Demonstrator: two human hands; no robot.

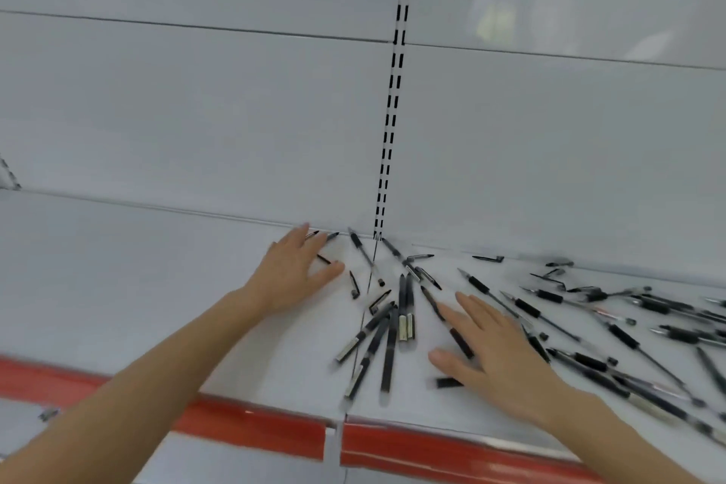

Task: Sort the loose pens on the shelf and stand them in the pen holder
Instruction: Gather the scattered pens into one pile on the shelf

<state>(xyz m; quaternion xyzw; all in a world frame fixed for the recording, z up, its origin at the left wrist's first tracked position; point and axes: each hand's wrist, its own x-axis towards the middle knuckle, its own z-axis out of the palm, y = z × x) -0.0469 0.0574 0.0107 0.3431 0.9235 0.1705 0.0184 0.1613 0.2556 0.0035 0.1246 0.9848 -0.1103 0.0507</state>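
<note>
**Both hands flat on the pens; no holder in sight**

The right fingers [477,312] are straight and slightly spread. They press down on a few pens [628,330] and grip nothing. The right hand [499,350] covers the near edge of the scatter, which fans out toward 3 o'clock. The left fingers [302,244] are also splayed wide and flat, with their tips near the back wall. The left hand [298,271] rests on the shelf [157,287] beside loose caps [354,285].

Between the hands lies a bundle [404,310] of capped pens. It sits at about 10 o'clock from the right fingertips and 4 o'clock from the left. Its long axes run roughly 12 to 6, with one end toward the red strip [235,420]. The right hand is nearer, so a sideways sweep toward 9 would probably gather the bundle. The holder is out of view, so nothing has been stood up yet. The slotted upright [393,90] rises at 12.
</note>
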